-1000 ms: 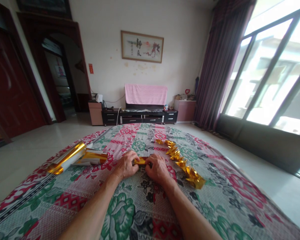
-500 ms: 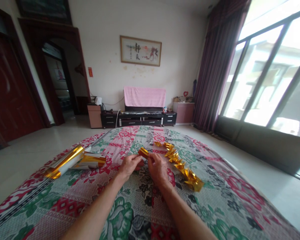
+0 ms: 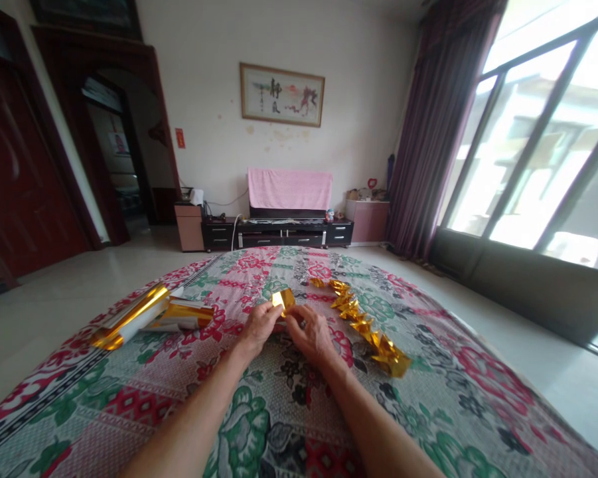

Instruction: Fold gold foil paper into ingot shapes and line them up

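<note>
A small piece of gold foil paper (image 3: pixel 283 299) is held up between both hands, its shiny face catching the light. My left hand (image 3: pixel 259 325) pinches its left side. The fingers of my right hand (image 3: pixel 307 330) are closed on its lower right edge. To the right, a row of folded gold foil pieces (image 3: pixel 361 325) runs slantwise along the patterned cloth. Curled gold and silver foil sheets (image 3: pixel 147 317) lie on the left, apart from my hands. Parts of the held paper are hidden behind my fingers.
The flowered cloth (image 3: pixel 144 411) covers a large surface with a rounded far edge. Beyond the floor, a low black cabinet (image 3: pixel 281 234) stands at the wall under a pink cloth (image 3: pixel 289 188). A purple curtain (image 3: pixel 423 139) and windows are on the right.
The gold paper has turned from a narrow strip to a wider, squarer face toward me. My right fingers have shifted down along its edge. The view has tilted slightly.
</note>
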